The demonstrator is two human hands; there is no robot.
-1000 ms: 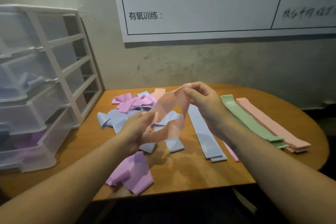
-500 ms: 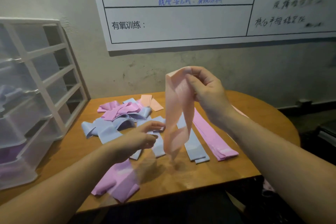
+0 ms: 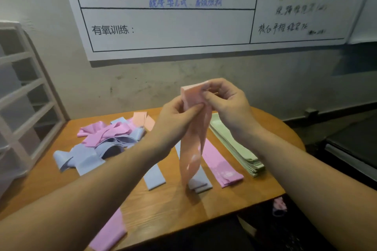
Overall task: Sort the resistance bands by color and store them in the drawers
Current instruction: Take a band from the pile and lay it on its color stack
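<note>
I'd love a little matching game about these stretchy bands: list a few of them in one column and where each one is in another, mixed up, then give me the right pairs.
Bands:
1. peach band
2. green stack
3. tangled pile
4. drawer unit

Places:
A. flat on the table, far right of the bands
B. held up by both hands, hanging down
C. at the table's left edge
D. loose on the table's left half, pink over blue

Pairs: 1-B, 2-A, 3-D, 4-C. The left hand and right hand both pinch the peach band near its top.
</note>
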